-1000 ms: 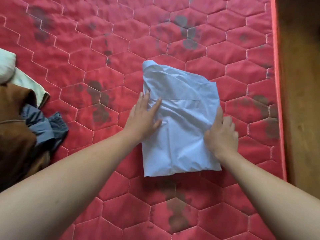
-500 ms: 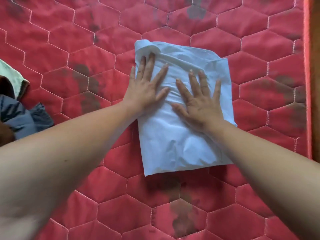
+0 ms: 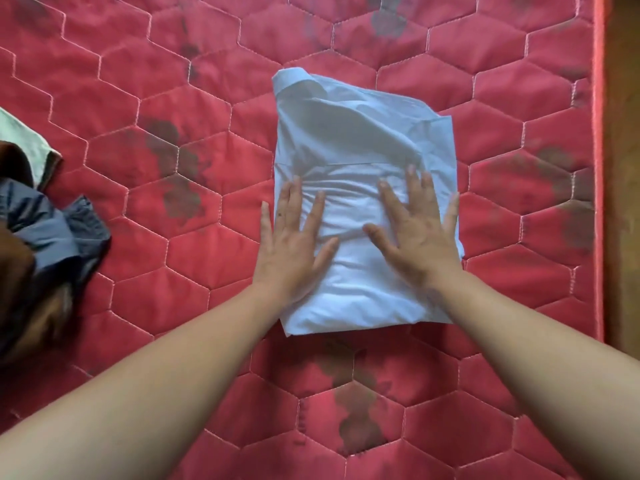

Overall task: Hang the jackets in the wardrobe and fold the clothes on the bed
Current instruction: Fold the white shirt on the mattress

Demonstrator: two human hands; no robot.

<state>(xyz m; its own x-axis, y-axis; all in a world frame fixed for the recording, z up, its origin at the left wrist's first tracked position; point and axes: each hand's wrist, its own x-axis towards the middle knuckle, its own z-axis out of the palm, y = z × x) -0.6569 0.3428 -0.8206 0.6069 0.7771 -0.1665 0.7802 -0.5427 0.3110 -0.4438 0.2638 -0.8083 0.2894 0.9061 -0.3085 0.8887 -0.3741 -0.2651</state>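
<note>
A light blue shirt (image 3: 360, 133), folded into a rough rectangle with its collar at the far left corner, lies on the red quilted mattress (image 3: 173, 81). My left hand (image 3: 294, 244) presses flat on the shirt's left edge, fingers spread, the outer fingers partly over the mattress. My right hand (image 3: 419, 233) lies flat beside it on the shirt's right half, fingers spread. Both palms rest on the lower middle of the folded cloth, which wrinkles between them.
A heap of unfolded clothes sits at the left edge: a grey-blue garment (image 3: 52, 233), a brown one (image 3: 17, 289) and a pale green piece (image 3: 24, 140). A brown wooden surface (image 3: 623, 168) runs along the mattress's right edge. Dark stains mark the mattress.
Both hands have slid from the upper middle of the shirt toward me, down to its lower middle, staying flat. A second ago the right hand was at the shirt's right edge.
</note>
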